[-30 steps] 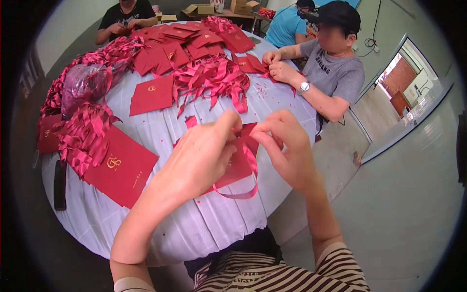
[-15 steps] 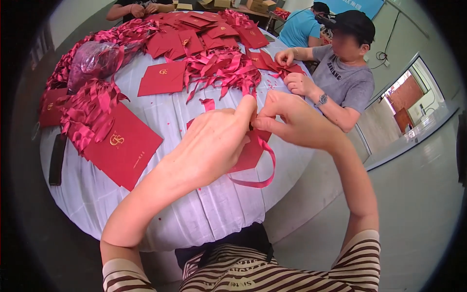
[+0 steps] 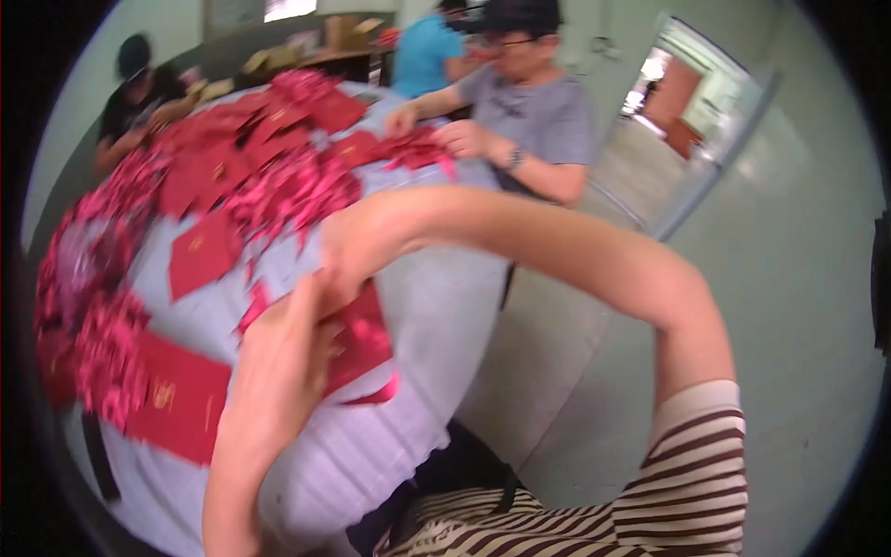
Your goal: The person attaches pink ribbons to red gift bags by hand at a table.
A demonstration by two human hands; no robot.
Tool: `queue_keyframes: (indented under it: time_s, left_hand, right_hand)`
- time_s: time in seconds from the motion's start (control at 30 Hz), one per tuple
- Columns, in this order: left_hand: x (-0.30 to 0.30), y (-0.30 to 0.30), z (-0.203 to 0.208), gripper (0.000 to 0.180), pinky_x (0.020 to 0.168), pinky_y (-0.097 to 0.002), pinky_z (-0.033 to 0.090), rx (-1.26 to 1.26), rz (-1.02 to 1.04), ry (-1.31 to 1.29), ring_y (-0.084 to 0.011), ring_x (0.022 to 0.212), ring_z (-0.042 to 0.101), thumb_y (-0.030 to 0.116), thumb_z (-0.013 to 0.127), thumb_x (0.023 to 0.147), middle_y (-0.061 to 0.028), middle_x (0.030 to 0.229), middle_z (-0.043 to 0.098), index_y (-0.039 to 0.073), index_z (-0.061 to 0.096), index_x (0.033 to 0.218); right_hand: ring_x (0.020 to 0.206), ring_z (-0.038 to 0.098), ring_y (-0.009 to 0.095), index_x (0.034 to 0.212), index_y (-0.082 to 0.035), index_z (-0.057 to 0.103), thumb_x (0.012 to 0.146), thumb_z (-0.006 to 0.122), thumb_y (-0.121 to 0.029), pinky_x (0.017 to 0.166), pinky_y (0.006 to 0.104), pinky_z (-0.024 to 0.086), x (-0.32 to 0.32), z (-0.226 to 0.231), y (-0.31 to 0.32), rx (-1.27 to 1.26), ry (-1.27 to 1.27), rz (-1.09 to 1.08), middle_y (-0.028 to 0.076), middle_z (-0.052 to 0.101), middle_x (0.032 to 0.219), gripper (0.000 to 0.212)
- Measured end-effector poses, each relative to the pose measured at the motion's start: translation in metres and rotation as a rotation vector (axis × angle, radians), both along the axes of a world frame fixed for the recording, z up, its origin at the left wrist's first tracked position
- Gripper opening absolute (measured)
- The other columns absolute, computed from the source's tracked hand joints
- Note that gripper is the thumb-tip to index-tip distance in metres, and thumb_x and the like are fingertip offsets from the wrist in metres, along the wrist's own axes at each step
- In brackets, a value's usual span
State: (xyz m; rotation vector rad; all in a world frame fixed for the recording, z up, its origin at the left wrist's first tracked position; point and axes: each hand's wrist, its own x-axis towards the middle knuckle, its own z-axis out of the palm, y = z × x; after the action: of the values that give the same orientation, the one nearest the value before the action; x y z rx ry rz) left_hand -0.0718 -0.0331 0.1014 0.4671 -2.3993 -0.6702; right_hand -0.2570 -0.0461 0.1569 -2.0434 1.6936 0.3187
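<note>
Both hands worked together at the table's near edge, left hand & right hand pinched on a red card w/ ribbon, which looked light, thin, bendable, prob. best gripped by its edges.

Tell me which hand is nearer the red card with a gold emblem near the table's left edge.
Left. The left hand is just right of that red card, not touching it; the right hand sits farther up and right. Both hands meet over another red envelope.
</note>
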Motion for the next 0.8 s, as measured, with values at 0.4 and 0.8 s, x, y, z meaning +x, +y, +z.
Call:
queue_keyframes:
  time_s: [0.4, 0.8]
  left_hand:
    - [-0.012, 0.003, -0.002, 0.018, 0.060, -0.0349, 0.048, -0.005, 0.000, 0.074, -0.0320, 0.068, 0.064, -0.010, 0.057, 0.080, -0.0198, 0.078, 0.062, -0.004, 0.050, 0.095]
    - [-0.010, 0.009, 0.008, 0.013, 0.058, -0.0373, 0.049, 0.053, 0.055, 0.043, -0.0363, 0.068, 0.065, -0.007, 0.055, 0.083, -0.0223, 0.080, 0.062, -0.004, 0.051, 0.094]
  right_hand:
    - [0.057, 0.052, 0.010, 0.071, 0.002, 0.070, 0.066, 0.063, -0.007, 0.051, 0.0301, 0.039, -0.011, -0.045, 0.042, -0.324, -0.897, -0.369, 0.005, 0.059, 0.059, 0.013]
    - [0.062, 0.056, 0.010, 0.073, -0.001, 0.072, 0.078, 0.065, -0.012, 0.058, 0.0271, 0.044, -0.021, -0.046, 0.015, -0.618, -0.986, -0.233, 0.004, 0.064, 0.066, 0.014]
